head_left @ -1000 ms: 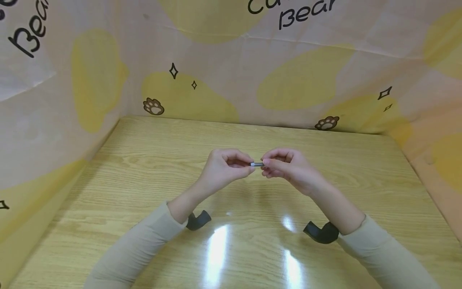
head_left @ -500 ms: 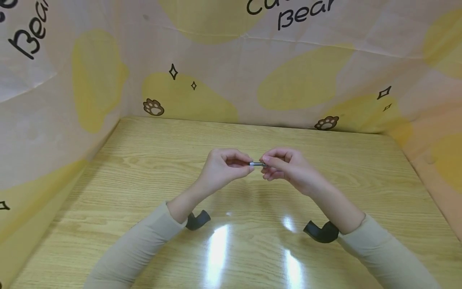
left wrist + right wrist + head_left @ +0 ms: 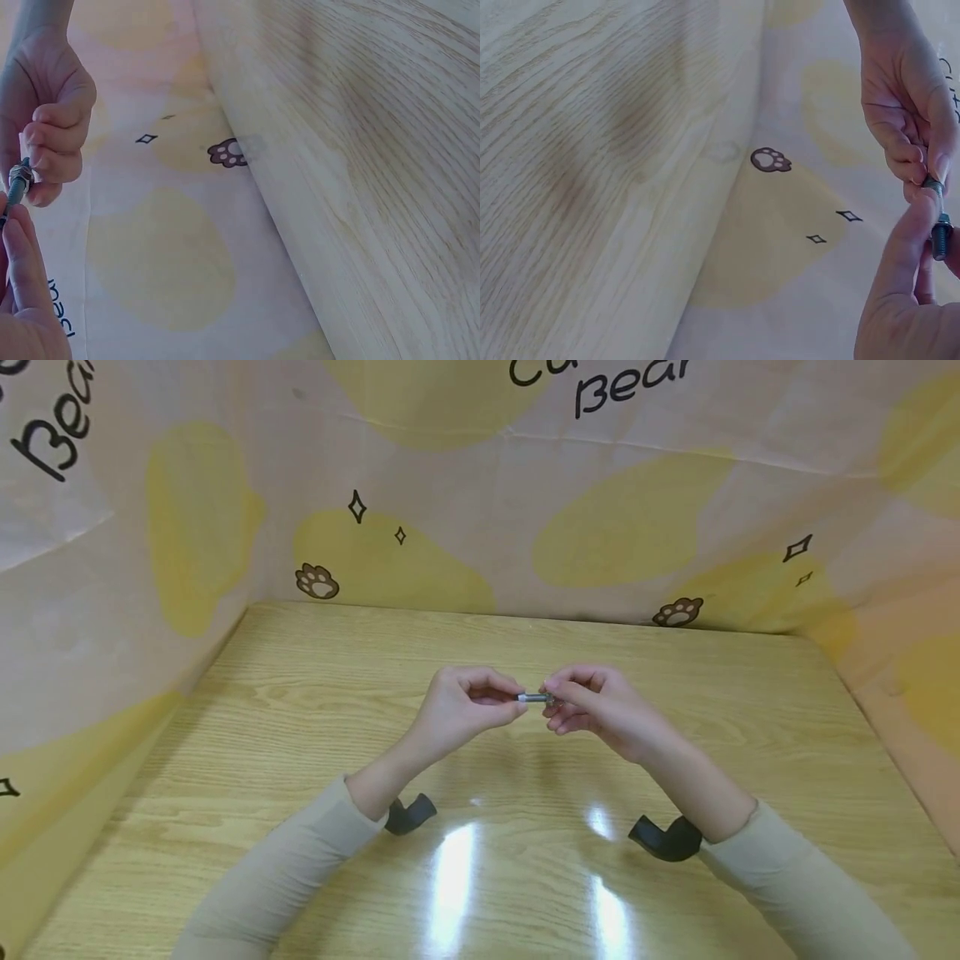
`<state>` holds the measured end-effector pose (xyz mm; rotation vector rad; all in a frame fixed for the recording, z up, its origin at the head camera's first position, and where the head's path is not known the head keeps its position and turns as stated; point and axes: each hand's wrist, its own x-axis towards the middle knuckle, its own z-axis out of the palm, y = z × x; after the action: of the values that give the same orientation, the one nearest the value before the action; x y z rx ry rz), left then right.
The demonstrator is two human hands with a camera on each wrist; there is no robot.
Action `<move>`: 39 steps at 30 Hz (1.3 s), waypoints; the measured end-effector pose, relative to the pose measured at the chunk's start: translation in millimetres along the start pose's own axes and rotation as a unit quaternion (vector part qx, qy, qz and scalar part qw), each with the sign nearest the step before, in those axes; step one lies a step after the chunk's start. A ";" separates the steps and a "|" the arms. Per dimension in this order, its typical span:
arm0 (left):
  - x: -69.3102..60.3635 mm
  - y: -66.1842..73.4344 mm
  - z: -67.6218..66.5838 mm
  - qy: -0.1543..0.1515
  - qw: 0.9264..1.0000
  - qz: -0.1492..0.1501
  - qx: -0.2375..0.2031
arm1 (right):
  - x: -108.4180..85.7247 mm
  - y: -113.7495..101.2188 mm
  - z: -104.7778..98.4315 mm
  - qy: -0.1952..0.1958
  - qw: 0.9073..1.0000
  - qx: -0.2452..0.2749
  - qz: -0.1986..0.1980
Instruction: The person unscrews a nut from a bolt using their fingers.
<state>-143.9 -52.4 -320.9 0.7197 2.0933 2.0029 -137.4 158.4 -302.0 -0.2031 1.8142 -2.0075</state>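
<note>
A small metal bolt lies level between the two hands, above the table. The left hand pinches its left end between thumb and fingers. At the other end, the thumb and index finger of the right hand are on the bolt. In the left wrist view, the threaded bolt carries a nut-like ring near the right hand's fingertips. The right wrist view shows the bolt with its ringed end beside the right hand's thumb and its other end in the left hand's fingers.
The wooden table stretches below both arms. A patterned cloth rises behind it and at both sides. Dark curved pieces stick out at the wrists, beside the beige sleeves.
The right thumb and index finger have shifted slightly along the bolt's end, so a little more of the bolt shows. The left hand keeps its pinch, almost still.
</note>
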 end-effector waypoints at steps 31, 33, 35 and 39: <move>-1.1 -1.9 -0.5 -0.001 1.000 0.008 0.002 | 0.0 3.1 -2.8 -0.009 1.000 -0.016 0.003; -1.2 -1.9 -0.7 -0.002 1.000 0.010 0.002 | -0.6 3.4 -3.0 -0.014 1.000 -0.016 -0.005; -1.3 -2.5 -0.9 -0.003 1.000 0.010 0.002 | -1.2 3.7 -4.1 -0.016 0.999 -0.026 -0.017; -2.0 -4.1 -1.6 0.000 1.000 0.003 0.003 | -2.6 2.9 -5.4 -0.022 0.998 -0.047 -0.039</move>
<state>-143.7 -54.7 -325.1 0.7272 2.0996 2.0016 -136.5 164.2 -305.2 -0.3470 1.9014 -1.9553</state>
